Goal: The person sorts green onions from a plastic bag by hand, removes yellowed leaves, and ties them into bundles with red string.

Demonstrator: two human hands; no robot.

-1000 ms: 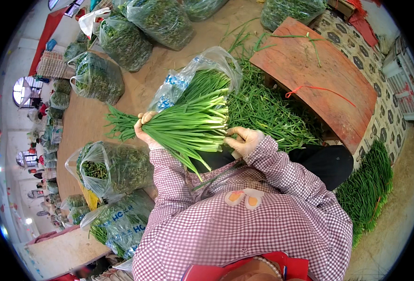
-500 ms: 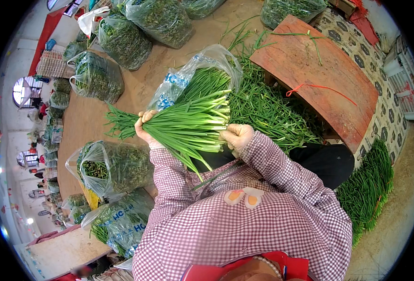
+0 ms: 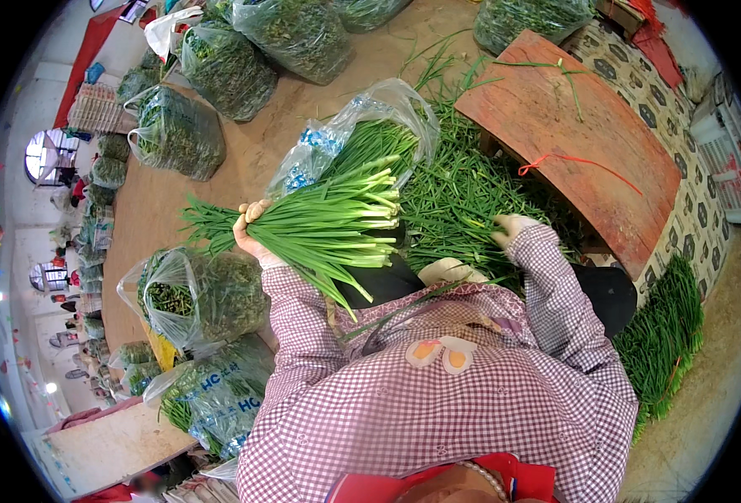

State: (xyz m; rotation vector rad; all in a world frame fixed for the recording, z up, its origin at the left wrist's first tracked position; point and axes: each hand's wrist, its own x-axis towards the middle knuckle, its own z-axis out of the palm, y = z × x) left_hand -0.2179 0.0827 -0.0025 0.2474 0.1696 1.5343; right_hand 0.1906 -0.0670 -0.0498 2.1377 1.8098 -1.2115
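Note:
My left hand (image 3: pixel 253 226) is closed round a bunch of garlic chives (image 3: pixel 324 222), near its thin leaf ends. The pale cut ends fan out to the right, over my lap. Apart from the bunch, my right hand (image 3: pixel 511 232) is low at the edge of a heap of loose green leaves (image 3: pixel 462 197). Its gloved fingers are pressed together; whether they hold a leaf cannot be made out. Just beyond the bunch lies an open clear plastic bag (image 3: pixel 316 144) with more chives inside.
A low wooden table (image 3: pixel 572 138) with a red tie (image 3: pixel 584 158) stands to the right. Tied chives (image 3: pixel 660 344) lie on the floor at the lower right. Filled plastic bags (image 3: pixel 207 298) stand at my left, with several others (image 3: pixel 177 134) farther off.
My right hand has left the pale ends of the bunch and moved right, to the loose leaves. My left hand still holds the bunch, shifted slightly left.

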